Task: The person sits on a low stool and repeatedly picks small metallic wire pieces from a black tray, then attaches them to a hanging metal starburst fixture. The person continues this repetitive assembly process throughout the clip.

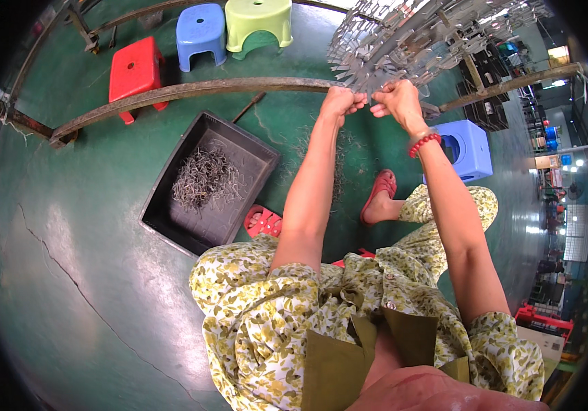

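Note:
Both arms reach forward to the near end of a hanging rack [403, 48] covered with rows of small flat grey metal pieces. My left hand [344, 102] is closed in a pinch beside the lowest pieces, close to the metal bar. To its right, my right hand [401, 107] has its fingers bent together at the same cluster, with a red bead bracelet on the wrist. What either hand pinches is too small to make out. On the floor to the left, a black plastic tray [256, 161] holds a tangled heap of thin metal wire pieces [205, 177].
A rusty metal frame bar [191, 90] crosses in front. Beyond it stand a red stool [133, 72], a blue stool [201, 34] and a green stool [260, 20]. A blue-violet stool [473, 147] lies at the right. Loose wire bits are scattered on the green floor near my sandals.

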{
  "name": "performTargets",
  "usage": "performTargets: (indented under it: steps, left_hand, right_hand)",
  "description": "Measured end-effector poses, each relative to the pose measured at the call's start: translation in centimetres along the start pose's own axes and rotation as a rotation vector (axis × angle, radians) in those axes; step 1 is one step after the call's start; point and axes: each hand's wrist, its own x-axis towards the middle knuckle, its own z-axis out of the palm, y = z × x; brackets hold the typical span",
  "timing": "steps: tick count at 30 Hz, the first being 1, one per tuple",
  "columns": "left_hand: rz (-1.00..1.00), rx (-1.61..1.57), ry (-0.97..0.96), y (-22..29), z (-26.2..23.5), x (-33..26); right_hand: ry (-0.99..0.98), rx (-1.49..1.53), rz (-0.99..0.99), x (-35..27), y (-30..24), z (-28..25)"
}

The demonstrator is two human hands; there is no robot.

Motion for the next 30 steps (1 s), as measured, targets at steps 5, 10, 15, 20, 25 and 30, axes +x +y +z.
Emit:
performTargets:
  steps: [5, 10, 15, 20, 25, 30]
  left_hand:
    - [0.024, 0.008, 0.021, 0.5, -1.0, 0.2]
    - [-0.039, 0.043, 0.031, 1.5, -1.0, -1.2]
    - [-0.089, -0.026, -0.031, 2.0, -1.1, -1.9]
    - [0.008, -0.111, -0.11, 0.0, -1.1, -0.1]
    - [0.111, -0.164, -0.037, -1.5, 1.1, -0.2]
    - [0.18, -0.248, 0.056, -2.9, 3.6, -0.4]
  right_hand:
    - [-0.195, 0.101, -0.009, -1.6, -0.4, -0.8]
    - [-0.293, 0.125, -0.014, -1.4, 0.2, -2.2]
    - [-0.241, 0.012, -0.12, -1.8, 1.5, -3.5]
    - [-0.147, -0.043, -0.132, -1.6, 2.9, -4.1]
    - [-0.103, -0.012, -0.077, -1.9, 3.0, -4.4]
    - [0.02, -0.03, -0.128, -1.3, 4.9, -4.5]
